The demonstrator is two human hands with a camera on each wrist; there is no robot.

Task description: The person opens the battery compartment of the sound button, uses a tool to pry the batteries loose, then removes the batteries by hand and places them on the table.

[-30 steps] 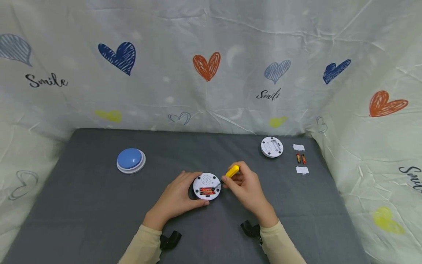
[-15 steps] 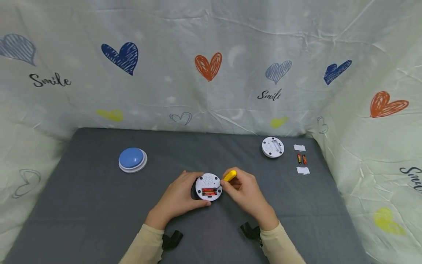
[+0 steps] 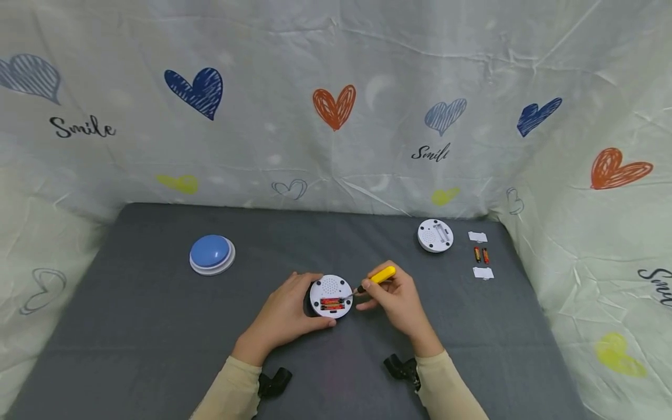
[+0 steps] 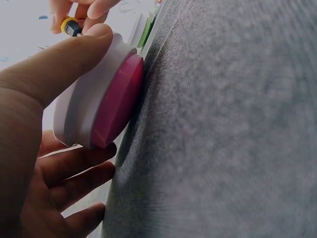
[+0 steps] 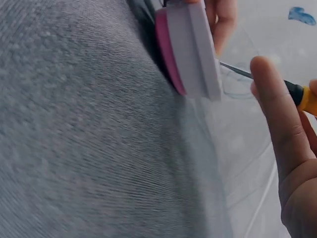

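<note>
My left hand (image 3: 280, 312) grips a round push-button (image 3: 329, 285) between thumb and fingers, holding it upside down. Its white base faces up, and the pink dome (image 4: 121, 101) faces the cloth in the left wrist view. Red and black batteries (image 3: 332, 304) lie side by side in the uncovered compartment of the base. A screwdriver (image 3: 383, 274) with a yellow handle is held in my right hand (image 3: 396, 303). Its thin metal shaft (image 5: 235, 69) slants toward the base, with the tip at the right end of the batteries.
At the back right lies another upturned white button (image 3: 434, 235), its battery slot bare. Beside it are two white covers (image 3: 478, 237) and two loose batteries (image 3: 477, 254). A blue-domed button (image 3: 210, 252) stands upright on the left of the grey cloth (image 3: 157, 338).
My right hand first drew in close to the push-button, then backed off to the right, and the screwdriver now leans lower. The left hand keeps its grip on the push-button.
</note>
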